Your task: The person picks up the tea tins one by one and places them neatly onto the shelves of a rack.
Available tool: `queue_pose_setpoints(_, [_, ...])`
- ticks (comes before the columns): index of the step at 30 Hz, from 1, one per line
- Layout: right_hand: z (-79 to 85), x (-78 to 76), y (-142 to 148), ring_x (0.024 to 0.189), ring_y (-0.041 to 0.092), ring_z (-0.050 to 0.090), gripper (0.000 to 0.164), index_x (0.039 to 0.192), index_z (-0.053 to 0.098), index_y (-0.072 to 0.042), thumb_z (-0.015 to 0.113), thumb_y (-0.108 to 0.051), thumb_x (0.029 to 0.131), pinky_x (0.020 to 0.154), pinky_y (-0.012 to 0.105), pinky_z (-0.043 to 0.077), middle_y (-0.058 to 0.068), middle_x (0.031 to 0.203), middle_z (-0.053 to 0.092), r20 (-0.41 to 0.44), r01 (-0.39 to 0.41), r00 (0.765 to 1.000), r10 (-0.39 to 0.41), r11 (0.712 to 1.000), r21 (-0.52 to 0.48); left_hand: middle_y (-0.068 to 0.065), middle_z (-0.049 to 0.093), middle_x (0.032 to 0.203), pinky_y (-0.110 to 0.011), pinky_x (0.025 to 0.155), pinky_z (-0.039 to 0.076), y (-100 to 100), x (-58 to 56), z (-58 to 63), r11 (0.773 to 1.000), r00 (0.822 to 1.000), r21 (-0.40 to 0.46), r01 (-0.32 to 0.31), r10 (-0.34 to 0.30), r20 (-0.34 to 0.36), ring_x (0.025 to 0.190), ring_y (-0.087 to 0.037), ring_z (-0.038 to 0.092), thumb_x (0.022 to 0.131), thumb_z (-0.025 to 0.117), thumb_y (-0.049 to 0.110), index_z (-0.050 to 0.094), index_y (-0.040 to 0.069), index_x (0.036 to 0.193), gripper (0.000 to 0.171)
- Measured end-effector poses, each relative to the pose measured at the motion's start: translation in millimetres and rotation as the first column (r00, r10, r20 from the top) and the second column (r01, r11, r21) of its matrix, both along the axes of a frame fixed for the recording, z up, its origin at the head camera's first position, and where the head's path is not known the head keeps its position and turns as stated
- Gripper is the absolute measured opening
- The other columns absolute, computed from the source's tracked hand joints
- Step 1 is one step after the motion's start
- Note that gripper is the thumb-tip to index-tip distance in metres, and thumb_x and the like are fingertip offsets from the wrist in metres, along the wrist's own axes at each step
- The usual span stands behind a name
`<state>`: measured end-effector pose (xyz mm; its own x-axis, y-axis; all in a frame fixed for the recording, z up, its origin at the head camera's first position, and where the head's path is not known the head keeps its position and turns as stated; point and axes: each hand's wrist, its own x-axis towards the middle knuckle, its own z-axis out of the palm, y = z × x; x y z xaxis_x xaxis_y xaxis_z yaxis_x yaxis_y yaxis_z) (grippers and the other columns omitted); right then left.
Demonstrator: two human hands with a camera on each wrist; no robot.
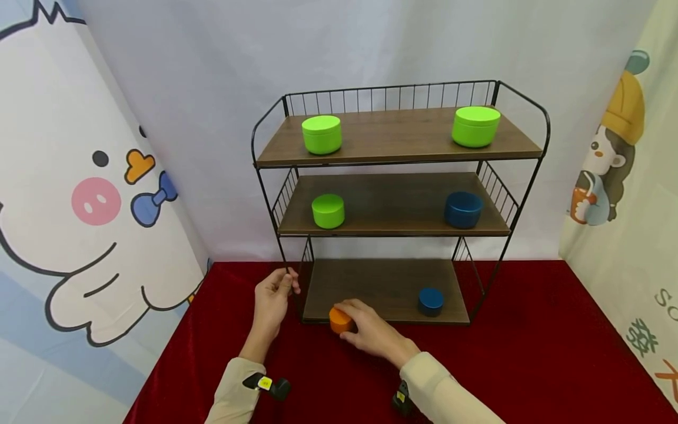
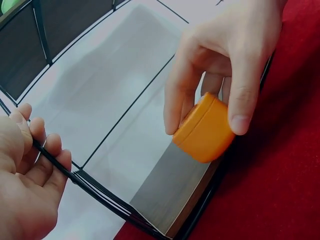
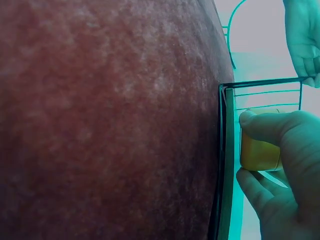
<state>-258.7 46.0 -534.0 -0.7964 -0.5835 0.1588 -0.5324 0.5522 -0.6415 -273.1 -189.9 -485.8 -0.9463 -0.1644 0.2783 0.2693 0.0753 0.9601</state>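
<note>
My right hand (image 1: pixel 373 330) holds a small orange round lidded tin (image 1: pixel 341 321) between thumb and fingers, at the front left edge of the bottom shelf board (image 1: pixel 381 288). In the left wrist view the tin (image 2: pixel 205 131) appears tilted, with its lid seam showing. Whether it touches the board cannot be made out. My left hand (image 1: pixel 272 297) pinches the thin black front-left post of the wire rack (image 1: pixel 283 247). The left wrist view shows that hand's fingers (image 2: pixel 42 170) curled about the black rod.
Green tins stand on the top board, left (image 1: pixel 322 135) and right (image 1: pixel 475 128). The middle board carries a green tin (image 1: pixel 328 212) and a blue tin (image 1: pixel 463 210). A smaller blue tin (image 1: pixel 431 301) sits at the bottom board's right. Red cloth (image 1: pixel 529 353) covers the table.
</note>
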Motion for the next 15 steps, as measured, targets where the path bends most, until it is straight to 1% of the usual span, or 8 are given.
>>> queue_pose_setpoints(3, [-0.8,-3.7,-0.1,0.131,0.036,0.056,0.059,0.149,0.049,-0.002,0.074,-0.013,0.097,0.106,0.048,0.052,0.02,0.148,0.05,0.014,0.018,1.0,-0.018,0.999,-0.034,-0.011,0.063,0.081,-0.025,0.076,0.057,0.0,-0.5,-0.3,1.0,1.0,0.003,0.005,-0.005,0.001,0.073,-0.014,0.064,0.106,0.054,0.012,0.065,-0.007,0.102,0.023])
queue_pose_setpoints(6, [-2.9,-7.2,-0.1,0.13,0.036,0.056,0.059,0.149,0.049,-0.002,0.074,-0.013,0.096,0.106,0.048,0.051,0.019,0.147,0.051,0.018,0.026,1.0,-0.025,0.998,-0.057,-0.009,0.062,0.08,-0.025,0.075,0.057,0.4,-1.1,-0.5,1.0,1.0,0.014,0.013,-0.013,-0.004,0.073,-0.014,0.063,0.106,0.054,0.012,0.065,-0.007,0.101,0.022])
queue_pose_setpoints(9, [-4.5,-10.1,-0.4,0.13,0.036,0.056,0.059,0.148,0.049,-0.001,0.075,-0.012,0.096,0.106,0.048,0.052,0.02,0.147,0.051,0.01,0.029,1.0,-0.029,0.997,-0.066,-0.008,0.062,0.079,-0.025,0.075,0.058,1.1,-1.5,-0.1,1.0,1.0,0.022,0.02,-0.02,-0.006,0.073,-0.015,0.063,0.106,0.054,0.012,0.065,-0.006,0.1,0.022])
queue_pose_setpoints(15, [-6.5,-15.7,-3.4,0.13,0.036,0.057,0.059,0.148,0.051,-0.003,0.076,-0.012,0.095,0.106,0.048,0.051,0.021,0.148,0.051,0.019,0.046,0.999,-0.044,0.996,-0.073,-0.007,0.063,0.079,-0.024,0.077,0.058,0.2,-1.4,-0.8,1.0,1.0,0.012,0.011,-0.011,0.003,0.072,-0.014,0.064,0.105,0.054,0.012,0.066,-0.004,0.099,0.021])
